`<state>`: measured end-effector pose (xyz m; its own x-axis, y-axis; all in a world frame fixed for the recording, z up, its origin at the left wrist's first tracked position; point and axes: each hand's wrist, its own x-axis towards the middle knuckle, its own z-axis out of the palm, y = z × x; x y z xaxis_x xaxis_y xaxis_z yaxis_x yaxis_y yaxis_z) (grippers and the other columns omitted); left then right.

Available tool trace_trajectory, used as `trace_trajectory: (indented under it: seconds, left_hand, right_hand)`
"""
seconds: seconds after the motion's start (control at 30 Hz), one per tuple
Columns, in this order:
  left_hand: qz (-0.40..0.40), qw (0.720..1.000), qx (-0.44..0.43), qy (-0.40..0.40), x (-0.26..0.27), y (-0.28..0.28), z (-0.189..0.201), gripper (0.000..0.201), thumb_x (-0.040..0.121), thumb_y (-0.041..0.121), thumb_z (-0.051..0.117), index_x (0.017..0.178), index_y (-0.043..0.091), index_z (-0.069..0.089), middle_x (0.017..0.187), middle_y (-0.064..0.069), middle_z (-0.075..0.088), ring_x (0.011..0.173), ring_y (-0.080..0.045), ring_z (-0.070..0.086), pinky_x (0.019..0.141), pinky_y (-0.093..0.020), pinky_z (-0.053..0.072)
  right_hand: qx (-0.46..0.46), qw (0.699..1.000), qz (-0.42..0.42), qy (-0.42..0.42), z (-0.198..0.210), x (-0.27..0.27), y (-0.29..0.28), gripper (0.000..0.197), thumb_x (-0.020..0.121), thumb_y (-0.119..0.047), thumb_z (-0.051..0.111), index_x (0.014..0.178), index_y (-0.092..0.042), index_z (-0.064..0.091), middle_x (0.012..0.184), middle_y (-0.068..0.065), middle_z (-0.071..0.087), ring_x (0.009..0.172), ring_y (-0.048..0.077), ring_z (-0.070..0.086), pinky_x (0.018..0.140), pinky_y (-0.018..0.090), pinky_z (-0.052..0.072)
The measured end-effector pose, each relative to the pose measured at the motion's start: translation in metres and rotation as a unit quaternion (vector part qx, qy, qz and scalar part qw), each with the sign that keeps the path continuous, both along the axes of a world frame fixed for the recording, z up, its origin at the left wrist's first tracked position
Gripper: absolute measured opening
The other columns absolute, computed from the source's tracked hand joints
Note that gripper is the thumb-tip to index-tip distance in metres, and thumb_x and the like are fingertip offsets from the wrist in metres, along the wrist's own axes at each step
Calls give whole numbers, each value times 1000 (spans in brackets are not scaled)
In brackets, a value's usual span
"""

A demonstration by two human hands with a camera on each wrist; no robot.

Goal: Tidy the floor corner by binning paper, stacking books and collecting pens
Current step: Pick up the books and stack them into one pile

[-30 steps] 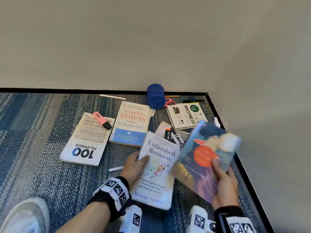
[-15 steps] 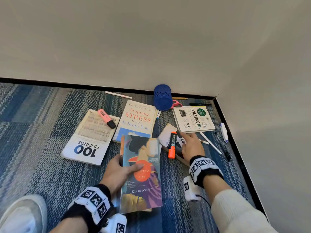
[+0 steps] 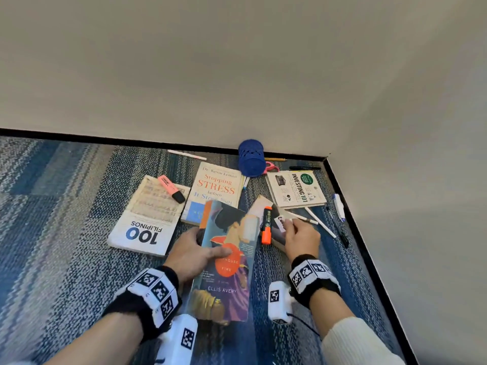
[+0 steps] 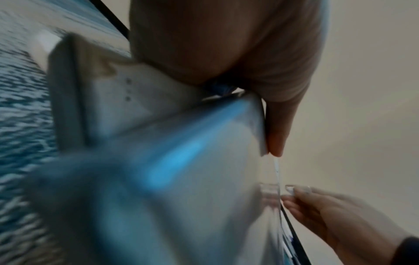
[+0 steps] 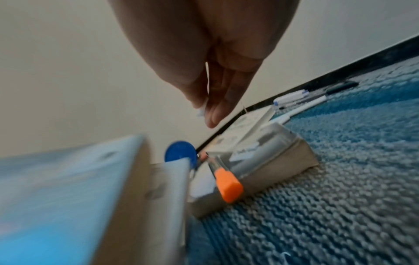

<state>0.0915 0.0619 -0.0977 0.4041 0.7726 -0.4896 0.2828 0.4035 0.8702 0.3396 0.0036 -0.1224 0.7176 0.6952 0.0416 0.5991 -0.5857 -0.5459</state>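
Left hand [image 3: 193, 255] grips the novel [image 3: 224, 262]; right hand [image 3: 301, 239] pinches a paper slip [image 3: 280, 223].

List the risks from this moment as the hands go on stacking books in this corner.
1. The left hand holds the Ellis Avery novel by one edge, tilted over another book; it could slip.
2. The orange marker lies on the small book the right hand is reaching at; lifting that book would probably roll it off.
3. The pink highlighter rests on the 100 Filipinos book and may slide off likewise.
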Motion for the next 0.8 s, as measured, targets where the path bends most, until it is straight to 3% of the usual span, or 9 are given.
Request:
trace_trajectory:
  seconds: [0.13,0.2,0.27,0.4,0.5,0.57,0.63,0.7,0.8]
  left_hand:
    - [-91,996,24,3,32,0,8,57,58,32,91,104,15,62,96,-1,73,85,-21,71,83,-45,57]
    - [-127,991,30,-6,51,-5,10,55,60,31,91,104,17,60,97,0,71,87,-19,69,85,-43,56]
    - [-169,985,31,-31,74,-18,13,62,51,39,91,103,20,62,98,2,72,88,-20,70,86,-43,56]
    - [-245,967,12,-73,107,-70,18,64,49,44,91,102,23,63,97,6,73,89,-18,70,86,-44,56]
    - [-300,951,7,-75,114,-104,12,74,36,56,88,98,24,64,95,5,74,87,-20,71,83,-48,57]
    - [-337,939,8,-71,113,-121,7,65,43,51,90,95,23,63,92,5,73,85,-20,71,83,-48,56]
    - [-359,931,25,-58,109,-127,1,53,53,43,91,93,23,62,90,5,72,83,-20,69,83,-47,56]
    - [-365,929,39,-46,105,-126,-4,51,53,44,89,91,24,61,87,6,72,82,-19,69,82,-46,55]
    - [-350,935,49,-31,99,-112,-10,49,53,46,88,88,27,61,85,7,71,81,-19,67,81,-44,55]
  right_hand:
    - [102,991,-81,38,34,-14,-27,34,93,-10,51,124,-17,65,77,1,74,80,22,70,92,37,53]
    - [119,987,-101,26,64,-16,-47,30,95,-7,50,117,-14,68,75,0,72,73,18,70,85,40,57]
    - [132,984,-121,2,98,-18,-76,23,96,-8,50,108,-11,69,71,0,69,68,18,70,77,43,59]
    - [99,972,-205,-65,171,-23,-163,17,93,-19,50,94,-16,67,69,3,70,68,22,71,73,46,59]
    - [-2,939,-300,-169,222,-36,-237,20,88,-25,52,93,-15,68,78,7,73,80,28,70,80,43,56]
    - [-123,901,-362,-203,246,-50,-286,22,89,-24,53,99,-15,70,90,11,74,93,32,67,86,38,52]
    - [-235,876,-396,-145,256,-58,-323,27,89,-26,53,106,-18,71,103,11,72,103,33,64,90,33,49]
    - [-311,856,-408,-62,261,-62,-341,35,88,-34,56,120,-23,66,116,9,70,111,31,61,94,34,47]
    - [-347,833,-418,-105,267,-62,-324,41,86,-38,59,125,-24,62,115,11,69,110,36,59,92,39,47]
